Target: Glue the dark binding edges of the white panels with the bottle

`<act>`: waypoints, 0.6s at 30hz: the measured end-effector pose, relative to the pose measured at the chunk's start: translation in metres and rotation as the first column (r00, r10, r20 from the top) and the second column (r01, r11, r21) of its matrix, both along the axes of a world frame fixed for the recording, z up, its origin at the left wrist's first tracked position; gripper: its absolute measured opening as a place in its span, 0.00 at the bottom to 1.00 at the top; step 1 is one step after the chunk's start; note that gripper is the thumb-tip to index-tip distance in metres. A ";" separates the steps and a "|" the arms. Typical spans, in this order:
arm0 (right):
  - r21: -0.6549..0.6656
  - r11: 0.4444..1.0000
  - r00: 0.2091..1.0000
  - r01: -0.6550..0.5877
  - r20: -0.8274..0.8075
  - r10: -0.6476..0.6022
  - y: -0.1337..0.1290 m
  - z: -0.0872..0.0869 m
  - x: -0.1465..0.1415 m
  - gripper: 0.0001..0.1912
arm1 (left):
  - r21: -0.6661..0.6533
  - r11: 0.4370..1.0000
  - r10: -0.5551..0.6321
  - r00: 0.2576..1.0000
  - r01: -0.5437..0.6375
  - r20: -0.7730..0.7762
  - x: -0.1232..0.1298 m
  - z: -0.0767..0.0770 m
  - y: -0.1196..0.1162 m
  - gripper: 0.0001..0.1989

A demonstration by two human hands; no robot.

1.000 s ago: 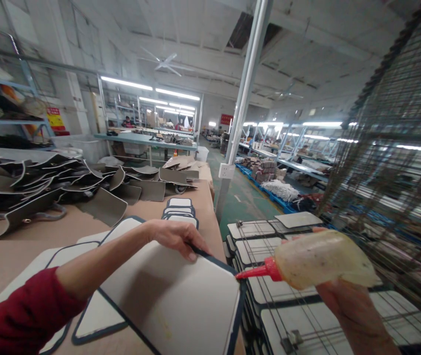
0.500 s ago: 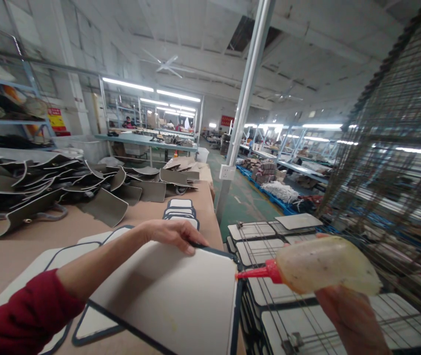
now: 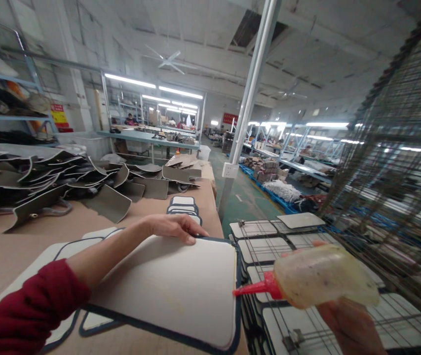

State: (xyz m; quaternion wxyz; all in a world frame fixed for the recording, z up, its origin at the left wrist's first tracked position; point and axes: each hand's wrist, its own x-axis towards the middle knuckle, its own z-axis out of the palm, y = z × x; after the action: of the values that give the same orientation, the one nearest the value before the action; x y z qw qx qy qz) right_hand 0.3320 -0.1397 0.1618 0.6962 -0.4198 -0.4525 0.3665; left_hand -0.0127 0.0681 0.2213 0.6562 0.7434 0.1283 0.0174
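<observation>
A white panel with a dark blue edge (image 3: 173, 286) is tilted up over the table, with my left hand (image 3: 175, 228) pinching its far edge. My right hand (image 3: 347, 315) is wrapped round a cloudy, yellowish squeeze bottle (image 3: 325, 276), which lies on its side in the air. Its red nozzle (image 3: 256, 288) points left and touches the panel near the right edge. A thin yellowish line runs along that edge above the nozzle tip. More white panels with dark edges (image 3: 60, 251) lie under my left forearm.
Dark olive pieces (image 3: 110, 203) are heaped on the brown table (image 3: 151, 209). Smaller edged panels (image 3: 182, 201) lie beyond my left hand. On the right, wire racks (image 3: 269, 241) hold white panels. A metal post (image 3: 247, 113) stands ahead, and a person (image 3: 130, 119) is far off.
The nozzle tip has moved down along the panel's right edge, towards me. The panel's near side has come up and more of its near right corner shows. Both hands keep their hold.
</observation>
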 end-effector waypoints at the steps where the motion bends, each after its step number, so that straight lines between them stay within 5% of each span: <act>1: 0.016 1.000 1.000 -0.006 0.005 0.005 0.003 -0.003 0.004 0.27 | -0.016 1.000 0.004 1.000 -0.004 -0.005 0.000 -0.001 0.001 0.24; 8: 0.093 0.995 0.995 -0.038 -0.092 0.047 0.010 -0.006 0.016 0.42 | -0.139 0.990 0.035 0.999 -0.034 0.005 -0.004 -0.014 0.010 0.24; 18: 0.057 0.995 0.979 -0.079 -0.183 0.088 -0.001 0.001 -0.003 0.42 | -0.161 0.982 0.098 0.995 -0.094 0.018 -0.009 -0.023 0.017 0.22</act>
State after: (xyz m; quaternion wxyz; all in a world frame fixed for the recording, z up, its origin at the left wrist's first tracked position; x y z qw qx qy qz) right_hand 0.3287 -0.1409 0.1626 0.7293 -0.3472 -0.4121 0.4216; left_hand -0.0216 0.0850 0.1981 0.7138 0.6810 0.1564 0.0483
